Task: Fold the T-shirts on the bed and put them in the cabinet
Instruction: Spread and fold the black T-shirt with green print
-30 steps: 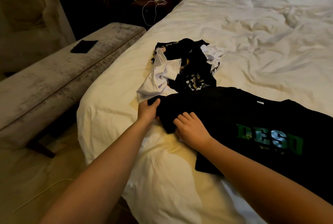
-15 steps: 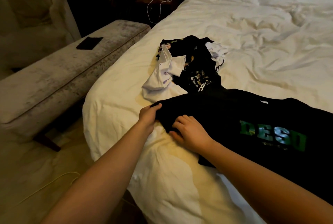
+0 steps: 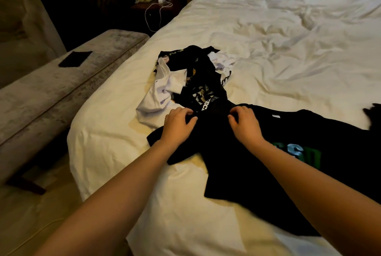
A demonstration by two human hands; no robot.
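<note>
Both hands down on the black T-shirt, fingers curled into its cloth. Left hand bunches fabric near the sleeve; right hand grips near the collar edge. Fingertips sink into dark folds, so the exact pinch is hard to make out. Forearms reach in from the lower frame, palms down. Shirt lies spread across the foot of the white bed, its right side cut off by the frame. Green chest lettering partly hidden by the right forearm; unreadable. Beyond the hands, touching the shirt: crumpled pile of shirts, black and white, print fragments illegible. Left of the bed, grey bench.
</note>
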